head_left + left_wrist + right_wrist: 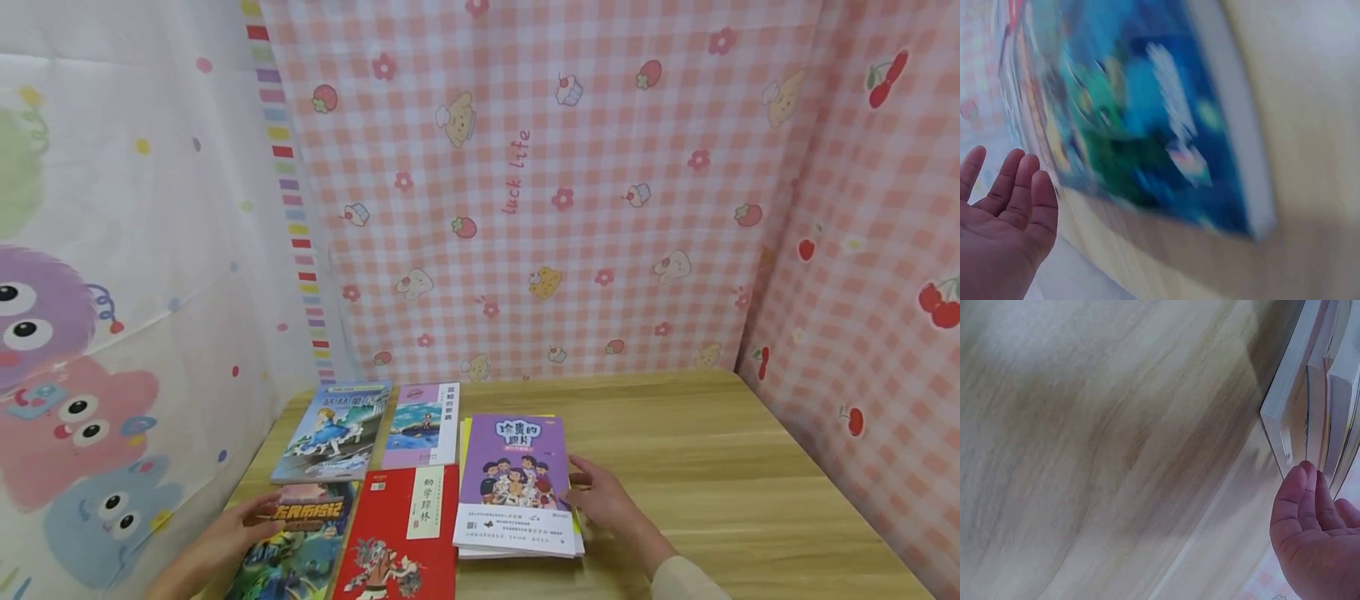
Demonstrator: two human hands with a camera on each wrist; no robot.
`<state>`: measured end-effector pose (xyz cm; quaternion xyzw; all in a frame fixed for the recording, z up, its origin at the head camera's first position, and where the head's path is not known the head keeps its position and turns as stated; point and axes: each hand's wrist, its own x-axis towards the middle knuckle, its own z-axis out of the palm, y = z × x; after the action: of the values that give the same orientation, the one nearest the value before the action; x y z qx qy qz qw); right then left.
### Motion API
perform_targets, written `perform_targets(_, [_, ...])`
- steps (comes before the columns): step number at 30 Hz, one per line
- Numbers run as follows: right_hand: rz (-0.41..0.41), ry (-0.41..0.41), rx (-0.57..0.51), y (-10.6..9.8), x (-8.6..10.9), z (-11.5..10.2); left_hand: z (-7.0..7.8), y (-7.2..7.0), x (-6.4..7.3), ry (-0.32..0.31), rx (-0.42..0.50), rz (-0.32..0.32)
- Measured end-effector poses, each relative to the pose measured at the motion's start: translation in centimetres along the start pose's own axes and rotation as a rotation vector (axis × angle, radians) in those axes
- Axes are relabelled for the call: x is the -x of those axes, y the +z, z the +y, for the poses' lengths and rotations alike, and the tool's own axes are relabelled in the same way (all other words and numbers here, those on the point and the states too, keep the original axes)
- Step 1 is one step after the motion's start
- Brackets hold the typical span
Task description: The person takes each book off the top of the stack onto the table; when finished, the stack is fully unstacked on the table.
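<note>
My left hand is at the left edge of a comic-style book with yellow title letters; its fingers are loosely bent and hold nothing. The left wrist view shows this hand palm up beside the book's blue-green cover, blurred. On the right, my right hand is at the right side of a stack topped by a purple book. A yellow edge peeks out beneath that book. In the right wrist view, the relaxed fingertips meet the page edges of several stacked books.
A red book lies between the comic-style book and the stack. Behind are a blue book with a girl and a lilac-and-white book. Wooden tabletop extends to the right. Checked curtains enclose the back and right.
</note>
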<state>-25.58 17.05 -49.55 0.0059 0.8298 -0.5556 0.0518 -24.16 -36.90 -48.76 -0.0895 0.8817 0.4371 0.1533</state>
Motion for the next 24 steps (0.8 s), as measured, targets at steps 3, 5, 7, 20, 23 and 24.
perform_targets(3, [0.011, 0.008, -0.030, 0.1, 0.2, -0.1, 1.6, 1.2, -0.2, 0.040, 0.049, -0.014])
perform_targets(5, [0.016, 0.019, -0.036, 0.2, 0.3, -0.2, 2.7, 2.3, -0.4, 0.100, 0.091, -0.033])
perform_targets(7, [0.017, 0.032, -0.025, 0.3, 0.2, -0.3, 3.9, 3.4, -0.6, 0.131, 0.115, -0.041])
perform_targets(20, [0.025, 0.041, 0.001, 0.7, -0.2, -0.1, 11.0, 11.5, -3.5, 0.325, 0.110, -0.082])
perform_targets(23, [0.021, 0.043, -0.009, 0.8, -0.1, 0.0, 11.7, 13.3, -3.9, 0.380, 0.107, -0.128])
perform_targets(24, [0.018, 0.042, -0.010, 0.9, -0.1, 0.0, 11.9, 13.9, -4.0, 0.394, 0.103, -0.145])
